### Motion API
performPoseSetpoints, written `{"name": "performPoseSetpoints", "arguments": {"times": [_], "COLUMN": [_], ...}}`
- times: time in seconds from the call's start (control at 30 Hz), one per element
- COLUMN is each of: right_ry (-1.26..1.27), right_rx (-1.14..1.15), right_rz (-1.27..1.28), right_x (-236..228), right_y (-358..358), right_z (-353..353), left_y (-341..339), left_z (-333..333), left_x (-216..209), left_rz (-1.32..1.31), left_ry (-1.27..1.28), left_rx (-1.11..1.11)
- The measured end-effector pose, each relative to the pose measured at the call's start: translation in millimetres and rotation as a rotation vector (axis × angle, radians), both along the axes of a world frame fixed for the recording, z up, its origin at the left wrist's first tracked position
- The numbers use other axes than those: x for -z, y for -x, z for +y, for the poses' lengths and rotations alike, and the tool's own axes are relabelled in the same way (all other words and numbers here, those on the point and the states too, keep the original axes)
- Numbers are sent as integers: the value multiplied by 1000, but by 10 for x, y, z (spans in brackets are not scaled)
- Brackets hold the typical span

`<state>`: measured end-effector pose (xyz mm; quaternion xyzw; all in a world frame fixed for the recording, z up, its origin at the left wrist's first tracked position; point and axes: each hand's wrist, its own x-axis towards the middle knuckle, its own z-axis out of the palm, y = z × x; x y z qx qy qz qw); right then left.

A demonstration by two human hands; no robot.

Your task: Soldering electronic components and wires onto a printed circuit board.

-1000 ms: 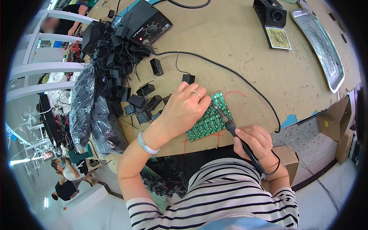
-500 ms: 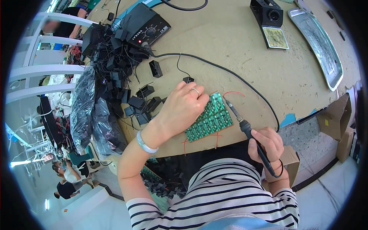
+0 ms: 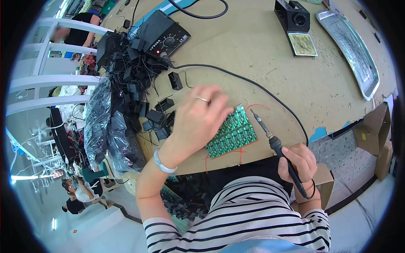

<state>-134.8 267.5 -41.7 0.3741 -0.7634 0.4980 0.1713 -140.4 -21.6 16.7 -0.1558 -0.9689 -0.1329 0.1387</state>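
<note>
A green circuit board panel (image 3: 234,133), crowded with small parts, lies on the worktable. Over its upper left side is my left hand (image 3: 199,114), fingers bent downward and blurred by motion. Its fingertips are hidden, so whether it holds anything does not show. A thin dark wire (image 3: 186,79) stands out just beyond the knuckles. My right hand (image 3: 298,163) is closed around the handle of a soldering iron (image 3: 276,145). The iron's tip points up and left, just right of the board and apart from it. Red wires (image 3: 258,105) stick out from the board's edges.
Left of the board are loose black plastic cases (image 3: 175,81) and a big heap of them with wires (image 3: 130,63). Behind stands the soldering station (image 3: 162,36), its cord (image 3: 249,82) looping across the table. An iron stand with sponge (image 3: 302,44) and a metal tray (image 3: 352,52) lie far right.
My left hand has shifted a little left and its fingers have lifted and blurred. A small black case seen beyond its fingers is now out of sight. The iron has barely moved.
</note>
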Motion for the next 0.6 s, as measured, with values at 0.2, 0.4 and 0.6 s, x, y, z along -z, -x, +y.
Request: {"name": "performPoseSetpoints", "arguments": {"times": [0.2,0.4,0.6], "right_ry": [16,26,-9], "right_rx": [31,-7,-36], "right_rz": [-1,12,-33], "right_x": [-68,-66,-89], "right_y": [17,-17,-68], "right_z": [30,78,114], "left_y": [144,143,68], "left_z": [-336,-412,-170], "left_x": [89,167,-152], "left_rz": [-98,-376,-421], "left_ry": [-717,-907,-669], "left_rx": [-629,-425,-113]}}
